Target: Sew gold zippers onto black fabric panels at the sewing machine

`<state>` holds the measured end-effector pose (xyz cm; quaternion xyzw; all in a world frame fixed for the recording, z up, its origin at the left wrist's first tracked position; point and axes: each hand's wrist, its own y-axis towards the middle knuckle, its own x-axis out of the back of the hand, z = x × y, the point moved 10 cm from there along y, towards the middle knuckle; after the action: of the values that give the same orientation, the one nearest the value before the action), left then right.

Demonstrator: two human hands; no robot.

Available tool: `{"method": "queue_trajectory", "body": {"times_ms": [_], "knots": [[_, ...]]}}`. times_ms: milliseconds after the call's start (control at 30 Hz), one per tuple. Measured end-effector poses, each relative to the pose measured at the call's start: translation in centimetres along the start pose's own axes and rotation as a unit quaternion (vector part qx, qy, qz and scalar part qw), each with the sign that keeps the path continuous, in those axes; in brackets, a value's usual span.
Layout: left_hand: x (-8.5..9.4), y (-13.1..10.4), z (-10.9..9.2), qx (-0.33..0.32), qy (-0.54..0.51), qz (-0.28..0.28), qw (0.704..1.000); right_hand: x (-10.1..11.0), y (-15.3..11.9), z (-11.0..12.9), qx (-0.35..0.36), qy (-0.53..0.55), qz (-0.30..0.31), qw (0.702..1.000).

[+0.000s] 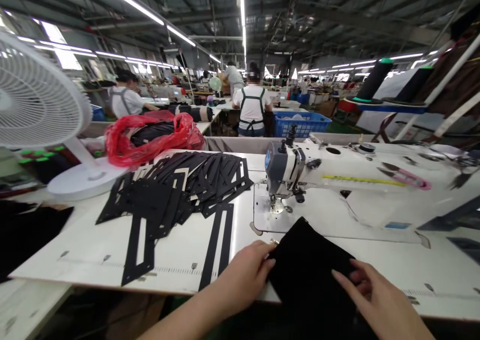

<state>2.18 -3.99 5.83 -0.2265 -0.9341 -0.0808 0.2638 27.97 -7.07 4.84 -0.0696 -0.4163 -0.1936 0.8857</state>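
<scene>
A black fabric piece (313,270) lies over the front edge of the white table, one corner pointing toward the sewing machine (285,170). My left hand (249,270) pinches its left edge between thumb and fingers. On the right side, my right hand (369,290) has its thumb and fingertips closed on the fabric's right edge. The machine's needle area stands just beyond the fabric, with no cloth under the presser foot. Black frame-shaped pieces (150,200) are heaped on the table to the left, and one long slotted piece (221,240) reaches the front edge near my left forearm.
A white fan (88,172) and a red plastic bag (150,152) stand at the back left. Pink-handled snips (412,178) lie on the machine arm. Thread cones (375,80) rise at the right. People work beyond, near a blue crate (300,125).
</scene>
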Motion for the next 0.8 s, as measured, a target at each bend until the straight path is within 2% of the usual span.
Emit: {"method": "queue_trajectory", "body": {"times_ms": [100,200,267,333,467,600,700,800], "knots": [[-1.7,0.4,0.0,0.031,-0.089,0.016,0.995,-2.4,-0.1,0.6,-0.018,0.083,0.025,0.996],[-3.0,0.5,0.6,0.045,-0.203,-0.015,0.978,-3.7,-0.3,1.3,-0.031,0.153,0.043,0.987],[-3.9,0.7,1.9,0.085,-0.304,-0.038,0.948,-4.1,-0.1,1.6,-0.033,0.169,0.057,0.983],[-4.8,0.8,3.5,0.153,-0.401,-0.061,0.901,-4.7,0.2,1.8,-0.024,0.2,0.081,0.976],[-4.5,0.8,5.0,0.23,-0.5,-0.116,0.827,-6.1,0.2,2.6,-0.005,0.318,0.155,0.935],[-5.1,0.8,4.5,0.262,-0.566,-0.053,0.78,-6.9,-1.0,3.3,-0.022,0.38,0.237,0.894],[-5.1,0.9,3.5,0.242,-0.578,-0.018,0.779,-7.1,-1.8,3.8,-0.026,0.396,0.292,0.87],[-4.5,1.0,2.1,0.206,-0.543,-0.003,0.814,-7.3,-2.2,3.9,-0.026,0.388,0.324,0.862]]}}
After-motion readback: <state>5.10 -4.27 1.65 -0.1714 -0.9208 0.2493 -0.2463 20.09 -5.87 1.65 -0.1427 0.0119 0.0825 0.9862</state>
